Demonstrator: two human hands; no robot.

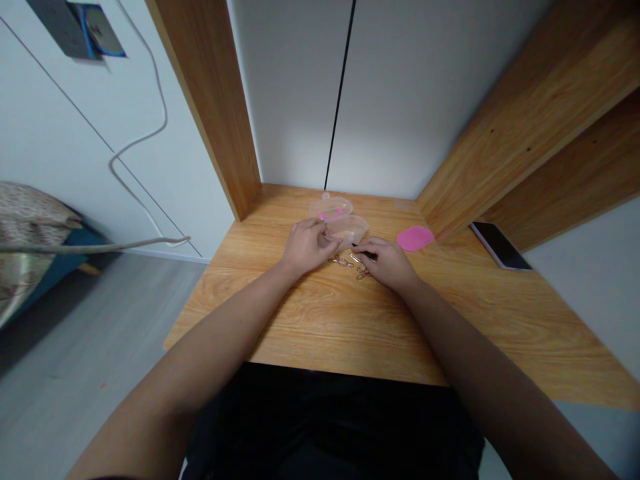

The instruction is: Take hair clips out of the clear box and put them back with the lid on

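From my end of the link, with twelve straight ahead, I saw the clear case (pixel 354 227) at twelve on the wooden table (pixel 320 320), its lid (pixel 316 208) swung open on the far side. The left hand (pixel 306 248) bent its fingers over the case's left part; I couldn't tell whether they pinched anything. The right hand (pixel 393 264) gripped a slim dark item (pixel 370 255) at the case's near right. Small metal pieces (pixel 343 261) lay outside, just nearer me, between the hands. So the case was already open, and those pieces were not inside it. The pink mat (pixel 415 238) lay flat at one, the phone (pixel 501 245) nearer two. Fingers hid part of the case and most of the dark item; the metal pieces were too small to identify or count.
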